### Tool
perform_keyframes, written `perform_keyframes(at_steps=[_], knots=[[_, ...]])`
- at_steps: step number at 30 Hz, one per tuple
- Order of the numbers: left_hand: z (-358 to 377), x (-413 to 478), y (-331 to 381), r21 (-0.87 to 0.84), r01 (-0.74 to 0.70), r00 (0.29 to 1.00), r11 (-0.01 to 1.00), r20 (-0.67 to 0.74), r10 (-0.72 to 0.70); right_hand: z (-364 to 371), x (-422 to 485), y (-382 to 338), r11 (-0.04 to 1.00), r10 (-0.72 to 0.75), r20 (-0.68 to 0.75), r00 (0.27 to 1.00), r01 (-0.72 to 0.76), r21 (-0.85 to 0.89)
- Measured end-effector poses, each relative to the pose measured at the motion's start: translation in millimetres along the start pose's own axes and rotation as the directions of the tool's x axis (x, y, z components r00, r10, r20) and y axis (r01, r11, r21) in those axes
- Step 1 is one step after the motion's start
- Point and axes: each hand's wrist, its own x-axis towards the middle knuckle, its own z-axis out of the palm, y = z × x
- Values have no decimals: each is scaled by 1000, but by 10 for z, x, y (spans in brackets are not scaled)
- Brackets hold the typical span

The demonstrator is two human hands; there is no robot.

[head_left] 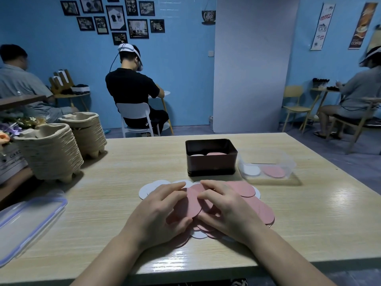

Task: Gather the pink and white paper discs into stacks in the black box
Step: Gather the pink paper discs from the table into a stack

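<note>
Left hand (162, 209) and right hand (225, 207) pinch pink discs (260, 211); black box (211, 164) beyond, clear tub (288, 162) beside it

Looks like a coffee-shop room used as a workroom: shows a blue wall (181, 69) hung with framed coffee pictures (115, 19), a round "Coffee" sign (208, 17) and two coffee banners (322, 25); holds small side tables (72, 95) with light chairs (293, 100); seats people at handwork, one wearing a head rig (127, 48); keeps stacked pulp cup trays (51, 151) on a wooden table (144, 157)
</note>
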Motion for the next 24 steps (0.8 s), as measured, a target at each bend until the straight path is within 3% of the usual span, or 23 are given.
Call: perform_keyframes(at_steps=[4, 10, 16, 24], knots=[[-20, -25, -24, -44, 64, 998, 997, -9, -64, -29, -16, -14, 999, 31, -25, 999, -31, -16], [13, -32, -19, -23, 12, 998, 1000, -56, -14, -3, -14, 8, 1000, 21, -44, 999, -21, -3], [13, -6, 21, 25, -42, 999, 999, -34, 42, 25, 4, -11, 997, -75, 28, 997, 74, 35], [-24, -1, 37, -38, -2, 1000, 999, -14, 2, -11, 27, -49, 996, -64, -13, 998, 65, 54]])
